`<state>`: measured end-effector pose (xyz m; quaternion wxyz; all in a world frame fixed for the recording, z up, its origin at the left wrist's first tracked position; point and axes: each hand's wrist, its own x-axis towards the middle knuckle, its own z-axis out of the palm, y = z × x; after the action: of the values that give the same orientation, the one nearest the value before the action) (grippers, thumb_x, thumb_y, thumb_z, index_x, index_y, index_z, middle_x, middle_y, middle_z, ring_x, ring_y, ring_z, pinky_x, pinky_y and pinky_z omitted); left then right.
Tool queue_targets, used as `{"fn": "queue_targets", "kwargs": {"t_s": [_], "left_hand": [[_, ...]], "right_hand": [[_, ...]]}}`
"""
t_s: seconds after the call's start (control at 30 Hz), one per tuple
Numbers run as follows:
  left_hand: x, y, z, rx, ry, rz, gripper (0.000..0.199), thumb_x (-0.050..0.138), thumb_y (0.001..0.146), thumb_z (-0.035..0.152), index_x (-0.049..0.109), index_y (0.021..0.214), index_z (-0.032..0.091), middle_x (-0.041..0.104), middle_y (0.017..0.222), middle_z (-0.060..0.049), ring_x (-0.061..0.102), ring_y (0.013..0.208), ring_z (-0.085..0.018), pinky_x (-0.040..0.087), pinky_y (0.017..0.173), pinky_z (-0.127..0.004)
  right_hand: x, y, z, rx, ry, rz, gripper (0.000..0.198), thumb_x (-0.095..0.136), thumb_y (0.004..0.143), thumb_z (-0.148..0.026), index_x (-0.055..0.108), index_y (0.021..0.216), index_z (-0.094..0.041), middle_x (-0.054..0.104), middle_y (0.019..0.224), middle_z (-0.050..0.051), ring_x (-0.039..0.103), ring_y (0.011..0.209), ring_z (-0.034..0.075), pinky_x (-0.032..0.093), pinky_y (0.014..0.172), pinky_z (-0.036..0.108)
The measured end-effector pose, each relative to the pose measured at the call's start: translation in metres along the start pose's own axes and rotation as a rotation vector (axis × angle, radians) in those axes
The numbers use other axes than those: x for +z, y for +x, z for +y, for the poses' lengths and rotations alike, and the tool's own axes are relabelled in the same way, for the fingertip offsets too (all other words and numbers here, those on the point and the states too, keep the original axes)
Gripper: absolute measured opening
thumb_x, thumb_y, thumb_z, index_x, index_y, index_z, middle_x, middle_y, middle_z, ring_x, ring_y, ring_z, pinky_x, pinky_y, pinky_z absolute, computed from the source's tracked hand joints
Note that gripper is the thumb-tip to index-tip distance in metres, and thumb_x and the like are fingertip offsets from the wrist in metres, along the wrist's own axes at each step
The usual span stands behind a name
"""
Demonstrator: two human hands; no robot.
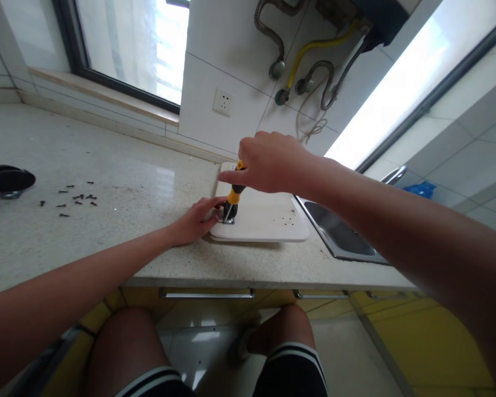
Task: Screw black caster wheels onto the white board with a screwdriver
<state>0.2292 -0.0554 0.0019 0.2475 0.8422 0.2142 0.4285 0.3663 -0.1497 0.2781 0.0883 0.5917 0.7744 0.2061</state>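
My right hand (268,162) is wrapped round the yellow and black handle of a screwdriver (233,196), which points down and slightly left. Its shaft meets the metal plate of a black caster wheel (230,211) at the near left corner of a white board (264,215). Beside that corner, the fingers of my left hand (196,220) close on the caster from the left. Small screw holes show at the board's near right and far left corners. The screwdriver's tip and any screw under it are too small to make out.
Several dark screws (78,197) lie scattered on the speckled countertop (119,231) to the left. More black casters (9,179) sit at the far left. A steel sink (339,229) borders the board on the right. A wall socket (223,102) and pipes are behind.
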Motion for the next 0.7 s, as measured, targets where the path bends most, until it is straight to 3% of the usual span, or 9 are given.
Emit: {"fn": "queue_targets", "kwargs": {"t_s": [0.43, 0.7], "left_hand": [[0.003, 0.007, -0.005, 0.007, -0.011, 0.030, 0.050, 0.059, 0.098, 0.028, 0.067, 0.147, 0.023, 0.078, 0.125, -0.012, 0.071, 0.120, -0.034, 0.055, 0.110, -0.056], [0.003, 0.008, -0.008, 0.009, -0.002, 0.058, 0.049, 0.063, 0.091, 0.028, 0.070, 0.139, 0.020, 0.079, 0.120, -0.013, 0.072, 0.112, -0.033, 0.059, 0.103, -0.052]], "right_hand": [[0.002, -0.017, -0.027, 0.091, 0.079, 0.068, 0.054, 0.054, 0.098, -0.068, 0.077, 0.110, -0.019, 0.079, 0.111, 0.020, 0.072, 0.111, 0.036, 0.051, 0.086, 0.044], [-0.003, -0.019, -0.037, 0.078, 0.049, 0.015, 0.056, 0.050, 0.101, -0.066, 0.078, 0.113, -0.019, 0.079, 0.116, 0.021, 0.073, 0.111, 0.037, 0.050, 0.084, 0.043]]}}
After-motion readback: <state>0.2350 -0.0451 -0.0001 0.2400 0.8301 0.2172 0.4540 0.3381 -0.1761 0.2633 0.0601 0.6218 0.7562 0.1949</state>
